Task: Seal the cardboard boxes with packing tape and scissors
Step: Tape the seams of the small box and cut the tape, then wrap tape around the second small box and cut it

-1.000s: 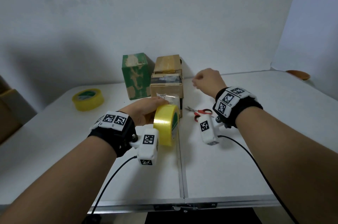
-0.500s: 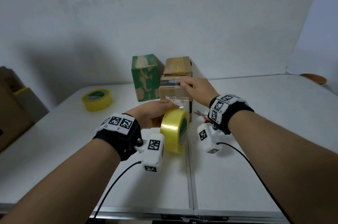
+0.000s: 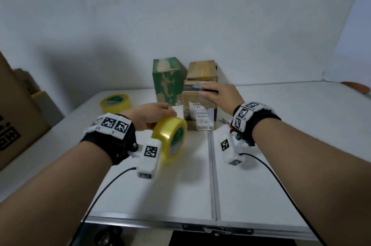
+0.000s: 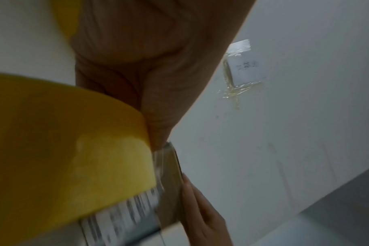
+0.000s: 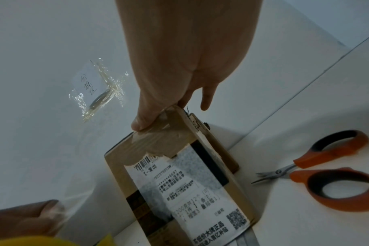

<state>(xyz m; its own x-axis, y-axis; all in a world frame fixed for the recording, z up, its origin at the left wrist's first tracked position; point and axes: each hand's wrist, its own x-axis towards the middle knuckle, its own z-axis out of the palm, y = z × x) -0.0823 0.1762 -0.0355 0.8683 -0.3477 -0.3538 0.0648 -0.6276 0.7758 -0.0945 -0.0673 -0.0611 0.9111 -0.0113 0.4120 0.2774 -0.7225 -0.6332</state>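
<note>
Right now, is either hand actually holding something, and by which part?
The left hand grips the yellow roll of clear packing tape by its outer rim. The right hand holds nothing; its fingers press on the brown labelled cardboard box top.

Scissors [image 3: 225, 121] mostly hidden behind right wrist in head view. Left hand [image 3: 149, 116] fingers concealed by tape roll [image 3: 170, 138]. Label print [image 4: 120, 214] blurred in left wrist view.
</note>
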